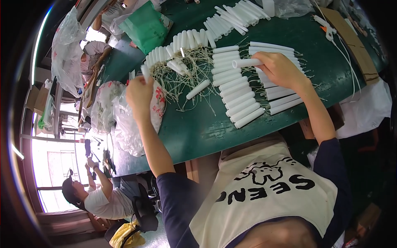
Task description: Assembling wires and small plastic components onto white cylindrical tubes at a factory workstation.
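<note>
Over the right side of the green table my right hand (282, 71) is closed round a white hollow tube (247, 63), its open end pointing left. Below it lie two rows of white tubes (241, 103) with thin cords at their ends. My left hand (139, 94) is raised above clear plastic bags at the table's left edge. Its fingers are closed on a small white piece (145, 72), too blurred to tell its exact kind. Between my hands is a tangle of pale cords (182, 78), with one loose white tube (198, 89) at its near side.
More white tubes (235, 16) lie at the back, near a green bag (145, 25). A glue gun (326, 28) with a white cable and a cardboard piece (351, 43) are at the right. A seated person (105, 196) is at the left, another person (93, 58) beyond the table.
</note>
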Motion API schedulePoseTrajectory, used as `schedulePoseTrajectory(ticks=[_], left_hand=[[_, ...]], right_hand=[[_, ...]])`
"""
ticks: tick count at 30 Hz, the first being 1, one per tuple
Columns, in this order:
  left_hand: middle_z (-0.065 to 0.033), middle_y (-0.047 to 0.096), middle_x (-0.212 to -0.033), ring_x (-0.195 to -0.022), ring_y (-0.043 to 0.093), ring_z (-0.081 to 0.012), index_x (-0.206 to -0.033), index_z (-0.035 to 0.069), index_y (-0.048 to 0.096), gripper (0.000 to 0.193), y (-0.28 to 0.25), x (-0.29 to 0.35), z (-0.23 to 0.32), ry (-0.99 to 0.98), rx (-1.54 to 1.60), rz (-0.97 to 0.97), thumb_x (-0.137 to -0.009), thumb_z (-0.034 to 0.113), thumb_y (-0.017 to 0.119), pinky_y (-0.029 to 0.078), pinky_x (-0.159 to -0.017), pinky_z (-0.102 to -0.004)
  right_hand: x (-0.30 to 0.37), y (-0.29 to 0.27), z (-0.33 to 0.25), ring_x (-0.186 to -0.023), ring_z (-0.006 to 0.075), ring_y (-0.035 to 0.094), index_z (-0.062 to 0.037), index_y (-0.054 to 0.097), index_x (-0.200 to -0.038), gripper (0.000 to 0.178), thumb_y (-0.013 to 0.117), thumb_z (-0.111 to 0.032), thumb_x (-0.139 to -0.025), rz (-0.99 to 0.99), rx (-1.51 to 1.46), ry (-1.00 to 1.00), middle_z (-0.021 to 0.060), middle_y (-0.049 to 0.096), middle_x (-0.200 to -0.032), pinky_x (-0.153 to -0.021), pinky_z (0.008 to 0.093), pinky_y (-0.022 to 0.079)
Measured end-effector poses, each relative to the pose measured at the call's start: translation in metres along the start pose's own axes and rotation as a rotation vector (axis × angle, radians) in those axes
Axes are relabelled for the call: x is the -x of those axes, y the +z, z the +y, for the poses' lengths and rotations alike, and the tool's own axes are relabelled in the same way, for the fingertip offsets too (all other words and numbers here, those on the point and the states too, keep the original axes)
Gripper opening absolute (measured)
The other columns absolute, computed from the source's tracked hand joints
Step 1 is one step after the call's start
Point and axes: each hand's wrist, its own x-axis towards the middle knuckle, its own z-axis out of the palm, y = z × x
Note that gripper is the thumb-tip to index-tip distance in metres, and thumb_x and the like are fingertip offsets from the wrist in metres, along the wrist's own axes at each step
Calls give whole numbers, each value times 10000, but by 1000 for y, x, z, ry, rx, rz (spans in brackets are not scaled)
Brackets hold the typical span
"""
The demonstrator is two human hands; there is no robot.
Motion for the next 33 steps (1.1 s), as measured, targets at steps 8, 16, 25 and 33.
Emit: schedulePoseTrajectory(ticks=[8,16,25,33], left_hand=[[-51,671,-795,-663,599,-82,-876,22,662,110,-71,18,59,245,622,538,-822,118,671,459,-612,-214],[-75,680,-846,-714,653,-134,-891,-13,647,116,-68,16,64,415,500,854,-831,86,660,528,-608,-240],[-117,653,-948,-727,649,-147,-934,-45,588,150,-70,30,59,351,675,853,-861,80,625,553,-591,-230],[-179,578,-1042,-927,620,-288,-935,-34,540,213,-51,51,98,504,1532,-87,-762,-100,646,565,-782,-365]], right_hand=[[-8,-13,-20,-630,301,515,-5,465,-1001,143,526,-83,-898,-18,-249,140,149,549,-729,-583,357,391],[2,-18,-14,-602,286,488,-11,469,-991,140,535,-88,-894,-2,-224,132,152,529,-706,-565,355,376],[-1,-21,-18,-616,279,483,6,476,-974,149,534,-110,-900,-97,-258,215,146,527,-738,-566,342,374],[-24,-32,-32,-1106,287,466,-61,429,-781,367,754,-224,-727,287,-208,-211,139,549,-1137,-895,369,380]])
